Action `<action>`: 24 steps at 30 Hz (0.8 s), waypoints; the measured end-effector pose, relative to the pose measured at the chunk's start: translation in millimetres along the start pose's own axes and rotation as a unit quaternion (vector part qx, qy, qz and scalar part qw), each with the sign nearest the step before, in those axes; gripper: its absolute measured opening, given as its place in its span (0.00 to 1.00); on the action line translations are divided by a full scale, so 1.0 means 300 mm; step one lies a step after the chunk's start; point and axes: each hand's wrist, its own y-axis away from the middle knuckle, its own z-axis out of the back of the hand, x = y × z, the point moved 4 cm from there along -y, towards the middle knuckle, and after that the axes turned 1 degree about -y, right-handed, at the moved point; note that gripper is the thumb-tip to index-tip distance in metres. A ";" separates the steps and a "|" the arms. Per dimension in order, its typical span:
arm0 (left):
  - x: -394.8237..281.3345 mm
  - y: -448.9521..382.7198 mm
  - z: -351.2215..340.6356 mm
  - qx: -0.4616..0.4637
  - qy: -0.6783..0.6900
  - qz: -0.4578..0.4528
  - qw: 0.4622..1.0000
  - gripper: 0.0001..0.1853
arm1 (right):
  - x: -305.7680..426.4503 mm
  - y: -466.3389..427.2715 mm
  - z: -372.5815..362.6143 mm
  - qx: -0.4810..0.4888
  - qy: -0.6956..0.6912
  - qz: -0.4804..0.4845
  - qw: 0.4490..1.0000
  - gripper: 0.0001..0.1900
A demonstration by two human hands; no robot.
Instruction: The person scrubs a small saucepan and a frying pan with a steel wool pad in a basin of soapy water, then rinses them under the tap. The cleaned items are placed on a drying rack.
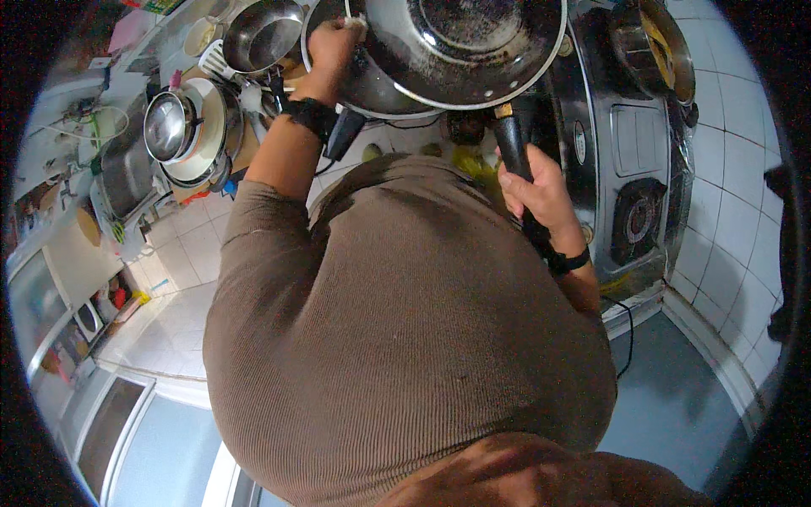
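My right hand point(535, 190) grips the black handle of a dark frying pan point(472, 51), whose scuffed underside faces the camera near the top of the view. My left hand point(332, 57) is at the pan's left, its fingers closed on a small pale thing that I cannot identify, possibly a cloth. Behind and below the first pan is a second dark pan point(380, 89) with a light rim, partly hidden by it. A black handle point(344, 134) shows just below my left wrist.
At right stands a gas stove point(640, 142) with a burner and a metal pot point(681, 57) at its far end. At left are a small pan point(269, 38), a slotted turner point(217, 63), stacked cookware with a metal lid point(168, 127), and a sink point(127, 171).
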 end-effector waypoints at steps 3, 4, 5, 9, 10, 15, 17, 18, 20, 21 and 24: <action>-0.086 0.156 -0.054 0.059 0.138 0.116 0.982 0.16 | 0.022 -0.025 -0.004 -0.011 0.019 0.019 1.000 0.17; -0.119 0.202 -0.081 0.073 0.231 0.147 0.959 0.15 | 0.030 -0.032 -0.007 -0.018 0.037 0.028 0.999 0.17; -0.154 0.243 -0.110 0.090 0.335 0.169 0.923 0.14 | 0.039 -0.039 -0.011 -0.020 0.052 0.045 0.997 0.17; -0.264 0.347 -0.163 0.140 0.507 0.213 0.823 0.10 | 0.059 -0.074 -0.033 -0.024 0.062 0.072 0.995 0.17; -0.289 0.363 -0.168 0.143 0.504 0.202 0.827 0.12 | 0.062 -0.088 -0.037 -0.027 0.068 0.077 0.994 0.17; -0.362 0.409 -0.167 0.168 0.515 0.192 0.818 0.11 | 0.065 -0.132 -0.052 -0.028 0.026 0.099 0.994 0.18; -0.358 0.389 -0.152 0.165 0.508 0.166 0.829 0.10 | 0.061 -0.139 -0.054 -0.027 -0.003 0.094 0.995 0.18; -0.345 0.368 -0.141 0.158 0.497 0.153 0.840 0.10 | 0.062 -0.142 -0.057 -0.024 -0.008 0.101 0.995 0.18; -0.309 0.315 -0.121 0.138 0.504 0.124 0.843 0.06 | 0.062 -0.139 -0.057 -0.026 -0.023 0.109 0.993 0.17; -0.269 0.277 -0.107 0.098 0.467 0.156 0.865 0.06 | 0.061 -0.136 -0.058 -0.021 -0.023 0.107 0.994 0.17; -0.193 0.203 -0.068 0.083 0.434 0.105 0.891 0.09 | 0.058 -0.116 -0.055 -0.018 -0.019 0.092 0.995 0.17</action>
